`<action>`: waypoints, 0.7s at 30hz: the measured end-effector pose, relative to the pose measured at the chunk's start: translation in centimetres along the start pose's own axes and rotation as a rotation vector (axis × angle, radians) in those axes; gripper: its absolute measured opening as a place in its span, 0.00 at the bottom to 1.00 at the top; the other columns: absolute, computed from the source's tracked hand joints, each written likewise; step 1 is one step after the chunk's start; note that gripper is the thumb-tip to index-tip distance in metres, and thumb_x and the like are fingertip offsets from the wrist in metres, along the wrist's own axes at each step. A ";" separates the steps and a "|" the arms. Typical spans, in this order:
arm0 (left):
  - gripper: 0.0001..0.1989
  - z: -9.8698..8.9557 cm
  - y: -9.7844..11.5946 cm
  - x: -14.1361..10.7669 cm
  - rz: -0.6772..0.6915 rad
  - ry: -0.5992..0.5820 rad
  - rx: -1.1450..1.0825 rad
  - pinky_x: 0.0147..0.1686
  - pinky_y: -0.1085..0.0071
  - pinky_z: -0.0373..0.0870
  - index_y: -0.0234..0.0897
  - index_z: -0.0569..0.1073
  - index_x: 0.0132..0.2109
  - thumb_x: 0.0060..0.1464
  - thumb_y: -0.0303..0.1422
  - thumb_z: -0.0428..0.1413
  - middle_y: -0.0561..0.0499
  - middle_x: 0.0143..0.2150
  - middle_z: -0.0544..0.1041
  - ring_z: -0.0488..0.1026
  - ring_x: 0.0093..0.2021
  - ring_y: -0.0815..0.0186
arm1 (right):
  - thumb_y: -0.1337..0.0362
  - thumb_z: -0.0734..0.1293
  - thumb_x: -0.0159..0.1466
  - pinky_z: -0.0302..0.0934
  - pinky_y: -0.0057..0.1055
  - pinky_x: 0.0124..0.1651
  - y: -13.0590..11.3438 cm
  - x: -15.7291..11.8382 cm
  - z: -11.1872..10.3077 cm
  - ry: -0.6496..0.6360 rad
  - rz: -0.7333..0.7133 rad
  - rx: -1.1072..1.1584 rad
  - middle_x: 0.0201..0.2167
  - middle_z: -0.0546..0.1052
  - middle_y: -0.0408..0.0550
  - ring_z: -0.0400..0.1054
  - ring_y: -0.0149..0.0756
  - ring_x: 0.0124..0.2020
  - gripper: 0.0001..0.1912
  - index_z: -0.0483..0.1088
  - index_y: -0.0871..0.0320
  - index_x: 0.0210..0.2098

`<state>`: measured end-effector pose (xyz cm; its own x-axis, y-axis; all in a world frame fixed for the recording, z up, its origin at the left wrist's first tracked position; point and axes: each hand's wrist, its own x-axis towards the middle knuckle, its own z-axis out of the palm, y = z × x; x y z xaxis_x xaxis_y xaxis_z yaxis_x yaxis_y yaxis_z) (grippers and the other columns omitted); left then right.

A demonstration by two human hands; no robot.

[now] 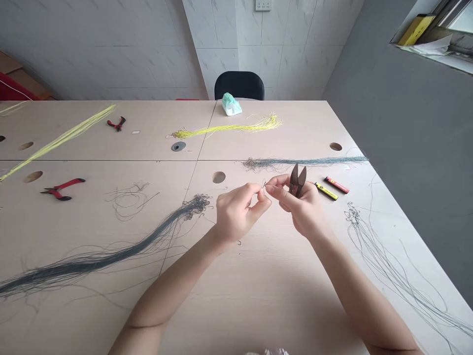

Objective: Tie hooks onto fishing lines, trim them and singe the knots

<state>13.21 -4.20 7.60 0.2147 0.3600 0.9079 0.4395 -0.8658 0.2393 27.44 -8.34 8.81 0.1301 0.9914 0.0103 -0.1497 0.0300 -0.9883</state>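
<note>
My left hand is closed in a pinch, thumb and forefinger pressed on what looks like a small dark fishing hook with thin line. My right hand meets it fingertip to fingertip at the same spot. Tucked in the right palm are dark thread snips, blades pointing up and slightly apart. Left of my hands lies a long bundle of dark blue-grey fishing line with a cluster of hooks at its end. A smaller bundle of hooked line is by my right forearm.
Beyond my right hand lie a yellow lighter and a red one. Red-handled pliers and a loose coil of line sit left. Further back are another grey bundle, yellow line, a tissue pack and a chair.
</note>
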 end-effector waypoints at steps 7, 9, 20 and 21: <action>0.09 0.4 -0.2 -0.2 -0.045 -0.035 -0.017 0.16 0.78 0.48 0.38 0.66 0.27 0.53 0.23 0.55 0.65 0.15 0.52 0.48 0.15 0.77 | 0.59 0.71 0.60 0.40 0.28 0.21 0.1 0.2 0.2 0.009 -0.089 -0.148 0.19 0.57 0.36 0.44 0.23 0.19 0.10 0.71 0.58 0.28; 0.10 0.4 -0.2 -0.2 -0.042 -0.034 -0.027 0.16 0.78 0.48 0.38 0.65 0.27 0.52 0.22 0.55 0.64 0.15 0.52 0.48 0.15 0.77 | 0.60 0.70 0.61 0.40 0.28 0.21 0.2 0.2 0.0 0.012 -0.083 -0.149 0.19 0.57 0.36 0.44 0.23 0.19 0.10 0.69 0.58 0.27; 0.10 0.6 -0.3 -0.5 -0.069 -0.044 -0.065 0.16 0.78 0.47 0.38 0.65 0.27 0.51 0.22 0.56 0.64 0.16 0.49 0.47 0.16 0.77 | 0.56 0.73 0.59 0.39 0.28 0.22 1.2 0.6 -0.3 -0.012 -0.006 -0.042 0.20 0.59 0.36 0.42 0.22 0.19 0.12 0.71 0.58 0.28; 0.10 0.6 -0.4 -0.5 -0.071 -0.044 -0.071 0.16 0.78 0.47 0.38 0.65 0.27 0.51 0.22 0.56 0.64 0.17 0.49 0.46 0.16 0.77 | 0.56 0.72 0.59 0.39 0.27 0.22 1.2 0.7 -0.4 -0.009 -0.001 -0.046 0.20 0.59 0.36 0.42 0.22 0.19 0.12 0.70 0.58 0.28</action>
<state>13.51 -3.84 6.89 0.2237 0.4352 0.8721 0.3924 -0.8593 0.3282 27.78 -7.64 7.55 0.1213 0.9925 0.0121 -0.1043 0.0249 -0.9942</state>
